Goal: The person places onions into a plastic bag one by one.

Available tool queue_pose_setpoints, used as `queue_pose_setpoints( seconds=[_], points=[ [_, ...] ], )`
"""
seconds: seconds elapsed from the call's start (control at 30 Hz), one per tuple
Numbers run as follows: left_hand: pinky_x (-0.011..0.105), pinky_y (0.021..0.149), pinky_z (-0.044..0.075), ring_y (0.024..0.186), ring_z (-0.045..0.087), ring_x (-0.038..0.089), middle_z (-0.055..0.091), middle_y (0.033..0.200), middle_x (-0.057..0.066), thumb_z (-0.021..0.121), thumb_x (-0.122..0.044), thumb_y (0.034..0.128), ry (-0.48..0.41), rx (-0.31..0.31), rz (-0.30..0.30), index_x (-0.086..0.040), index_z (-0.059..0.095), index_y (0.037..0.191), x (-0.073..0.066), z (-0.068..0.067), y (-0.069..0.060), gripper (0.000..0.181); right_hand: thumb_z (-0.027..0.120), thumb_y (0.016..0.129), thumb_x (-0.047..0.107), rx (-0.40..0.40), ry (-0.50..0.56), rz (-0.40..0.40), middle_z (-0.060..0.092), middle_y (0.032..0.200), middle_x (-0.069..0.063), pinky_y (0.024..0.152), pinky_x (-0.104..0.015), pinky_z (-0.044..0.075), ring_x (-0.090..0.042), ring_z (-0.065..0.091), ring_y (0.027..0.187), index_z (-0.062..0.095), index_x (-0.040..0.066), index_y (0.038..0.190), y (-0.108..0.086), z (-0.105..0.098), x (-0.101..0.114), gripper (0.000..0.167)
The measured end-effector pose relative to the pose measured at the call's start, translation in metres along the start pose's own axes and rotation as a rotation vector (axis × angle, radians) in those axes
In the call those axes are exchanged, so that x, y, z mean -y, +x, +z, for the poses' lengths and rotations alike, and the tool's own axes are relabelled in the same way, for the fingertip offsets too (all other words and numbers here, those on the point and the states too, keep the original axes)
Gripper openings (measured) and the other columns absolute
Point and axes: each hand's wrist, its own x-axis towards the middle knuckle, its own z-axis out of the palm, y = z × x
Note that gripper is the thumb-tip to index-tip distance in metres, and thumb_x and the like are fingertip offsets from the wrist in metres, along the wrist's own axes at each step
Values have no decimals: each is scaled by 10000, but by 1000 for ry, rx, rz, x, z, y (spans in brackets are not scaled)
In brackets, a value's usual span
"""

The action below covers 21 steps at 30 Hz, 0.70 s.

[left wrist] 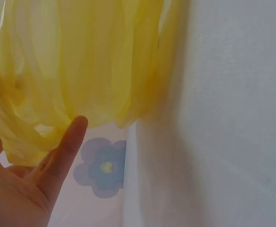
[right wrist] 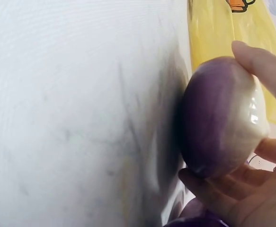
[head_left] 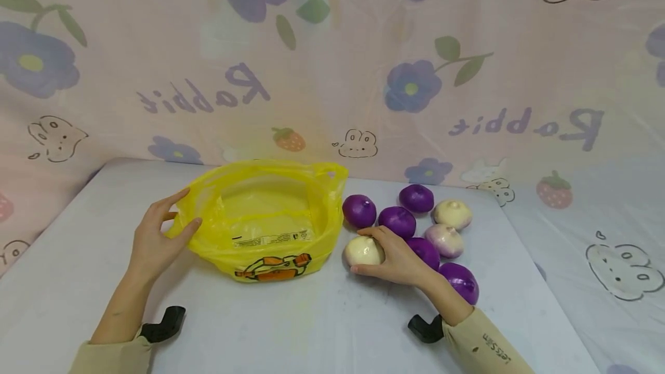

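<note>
A yellow plastic bag [head_left: 324, 247] stands on the table with its mouth spread wide and an orange printed figure on its front. My left hand [head_left: 156, 238] holds the bag's left edge between thumb and fingers; the left wrist view shows the thumb [left wrist: 66, 151] against the thin folded plastic [left wrist: 76, 61]. To the right of the bag, my right hand [head_left: 397, 255] grips a turnip [head_left: 363, 251] from its right side, thumb in front and fingers behind. In the right wrist view this turnip [right wrist: 218, 118] is purple on its lower half and glossy white on top.
Several purple turnips [head_left: 397, 222] and two pale ones [head_left: 444, 240] cluster behind and right of my right hand. One purple turnip [head_left: 459, 283] sits close beside the right forearm. A patterned cloth [head_left: 332, 74] hangs behind the white table [head_left: 291, 328].
</note>
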Motion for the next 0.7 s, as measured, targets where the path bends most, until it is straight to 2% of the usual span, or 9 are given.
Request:
queue_pose_setpoints(
  seconds=[0.1, 0.17, 0.23, 0.33, 0.53, 0.63, 0.7],
  points=[
    [446, 840, 443, 989, 453, 33, 464, 1375, 176, 673, -189, 874, -12, 28, -60, -155, 474, 1417, -1, -4, 0, 580, 792, 718, 489, -3, 12, 7, 597, 1157, 11, 864, -347, 516, -136, 539, 1008, 559, 137, 1265, -1, -1, 0, 691],
    [348, 810, 437, 968, 384, -63, 451, 1395, 158, 676, -222, 878, -16, 44, -93, -173, 472, 1421, -1, -6, 0, 581, 794, 719, 484, -5, 23, 14, 597, 1164, 13, 868, -352, 517, -134, 543, 1008, 558, 141, 1263, -1, -1, 1, 685],
    [285, 779, 407, 974, 387, -49, 439, 1408, 154, 672, -238, 883, -14, 58, -114, -174, 462, 1427, -1, -7, 1, 587, 795, 721, 480, -7, 30, 20, 598, 1166, 11, 871, -354, 518, -134, 547, 1009, 558, 137, 1263, -1, -2, 1, 684],
    [302, 775, 411, 995, 399, -6, 424, 1425, 165, 672, -243, 885, -20, 77, -127, -160, 442, 1438, -1, -8, 1, 605, 791, 725, 486, -9, 35, 23, 597, 1170, 3, 872, -354, 519, -137, 550, 1010, 553, 134, 1269, 0, -4, 3, 690],
    [166, 688, 413, 1086, 444, 220, 400, 1447, 169, 680, -253, 882, -30, 98, -158, -158, 411, 1455, 0, -9, 2, 640, 776, 723, 527, -26, 61, 35, 596, 1194, 2, 861, -357, 517, -152, 554, 1019, 548, 157, 1287, 2, -12, 5, 711],
    [203, 706, 421, 1101, 445, 261, 395, 1451, 168, 683, -252, 880, -35, 101, -162, -154, 407, 1457, 0, -8, 3, 647, 783, 718, 521, -44, 79, 47, 594, 1195, 8, 850, -356, 516, -155, 559, 1017, 550, 168, 1288, 2, -18, 5, 710],
    [255, 728, 428, 1094, 444, 233, 397, 1450, 163, 685, -251, 879, -36, 100, -163, -155, 408, 1457, 0, -8, 3, 648, 790, 723, 499, -57, 85, 45, 594, 1197, 6, 849, -356, 515, -156, 566, 1020, 550, 162, 1289, 4, -21, 5, 702]
  ],
)
